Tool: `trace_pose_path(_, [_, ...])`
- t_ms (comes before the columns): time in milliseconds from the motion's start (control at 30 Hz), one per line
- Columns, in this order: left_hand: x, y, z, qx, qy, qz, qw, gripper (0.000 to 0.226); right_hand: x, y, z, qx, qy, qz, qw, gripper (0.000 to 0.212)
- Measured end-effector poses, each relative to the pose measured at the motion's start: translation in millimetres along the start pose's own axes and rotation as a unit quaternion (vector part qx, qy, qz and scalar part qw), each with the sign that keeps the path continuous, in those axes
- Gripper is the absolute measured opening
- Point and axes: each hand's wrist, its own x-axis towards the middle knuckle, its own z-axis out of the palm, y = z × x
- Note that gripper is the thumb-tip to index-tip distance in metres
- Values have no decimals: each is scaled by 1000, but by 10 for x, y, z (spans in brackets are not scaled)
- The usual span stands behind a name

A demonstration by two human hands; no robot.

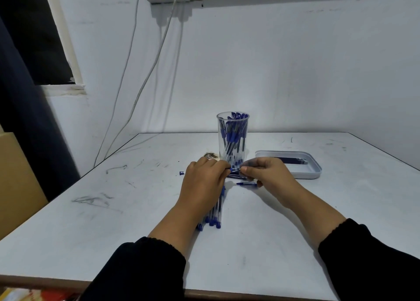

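Note:
My left hand (204,182) and my right hand (268,175) meet in front of a clear plastic cup (233,137) that holds several blue-capped pens. Between the fingertips of both hands I pinch one pen (235,170), its blue end at my left fingers. A bundle of clear pens with blue caps (213,216) lies on the white table (113,209), partly hidden under my left hand and wrist. One blue pen part (246,183) lies just below my right hand. A small blue cap (181,173) sits left of my left hand.
A shallow white tray (311,171) with several dark refills stands to the right of the cup. A scorched mark (210,155) shows on the table behind my left hand. Cables hang down the wall at the left. A cardboard box (16,182) stands beside the table's left edge.

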Motion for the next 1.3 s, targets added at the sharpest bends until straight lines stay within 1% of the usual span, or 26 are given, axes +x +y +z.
trace_pose_path(67, [0,8,12,5,5,10,1000,17,13,26,32,20,-5,13,1000,12])
trace_pose_path(167, [-2,6,27,2,14,20,1000,20,30,44,59,-53,4,6,999,24])
trace_pose_path(267, [0,22,24,-9,21,35,999,28,11,17,73,-49,15,15,999,36])
trace_pose_path(400, [4,35,20,-17,33,42,998,27,-9,-16,68,-67,6,14,998,50])
trace_pose_path(433, [4,33,19,-15,37,39,998,26,-12,-23,63,-64,2,12,998,50])
trace_pose_path(467, [1,30,18,-14,39,36,998,26,-17,-30,58,-54,-5,9,998,44])
trace_pose_path(533, [2,25,14,-16,43,30,999,25,-24,-41,49,-31,-16,0,999,20])
trace_pose_path(567, [1,26,10,-17,43,30,998,25,-30,-49,51,-30,-18,-4,999,11])
trace_pose_path(600, [1,27,9,-17,43,32,998,25,-34,-56,56,-33,-18,-7,999,10])
trace_pose_path(667, [5,30,9,-15,42,35,998,26,-36,-52,62,-37,-18,-16,999,14])
trace_pose_path(800, [6,31,3,-18,36,38,998,27,-26,-34,61,-46,-15,-7,999,35])
trace_pose_path(900, [5,37,-6,-18,31,42,998,27,-16,-20,58,-53,-32,-3,998,45])
trace_pose_path(967, [4,42,-15,-17,29,39,999,27,-18,-13,58,-49,-40,1,998,42])
trace_pose_path(1067, [4,45,-23,-20,23,35,999,29,-25,-20,63,-44,-48,-2,998,22])
trace_pose_path(1100, [6,47,-27,-22,20,36,999,29,-25,-20,66,-42,-48,-1,998,20])
trace_pose_path(1133, [9,49,-28,-24,19,38,999,29,-27,-22,68,-43,-46,0,998,22])
trace_pose_path(1300, [4,57,-30,-50,13,53,997,29,-29,-28,77,-54,-47,10,997,45])
